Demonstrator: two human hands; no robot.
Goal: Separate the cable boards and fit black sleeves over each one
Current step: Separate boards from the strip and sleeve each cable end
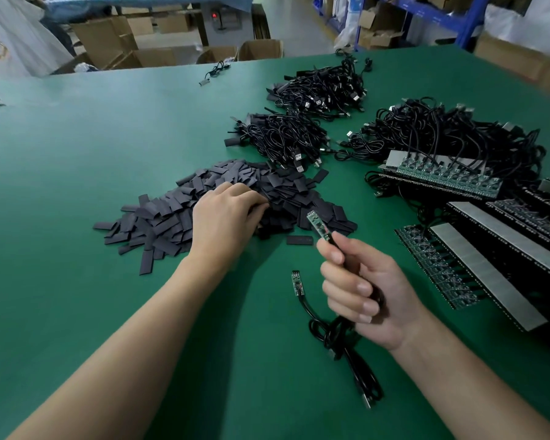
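My right hand [362,290] grips a black cable just below its small green board [318,225], which points up and away over the table. My left hand [226,214] lies on the pile of flat black sleeves [159,217], its fingertips buried among them; whether it pinches one is hidden. A second green board with its coiled cable [297,284] lies on the green table [77,173] between my arms. Panels of joined boards with cables [442,176] are stacked to the right.
Two heaps of sleeved cables [321,87] [283,138] lie beyond the sleeve pile, and a large tangle of cables [451,128] sits at the right. One loose sleeve [299,240] lies near my right thumb. Cardboard boxes [159,55] and blue shelving [426,14] stand past the table.
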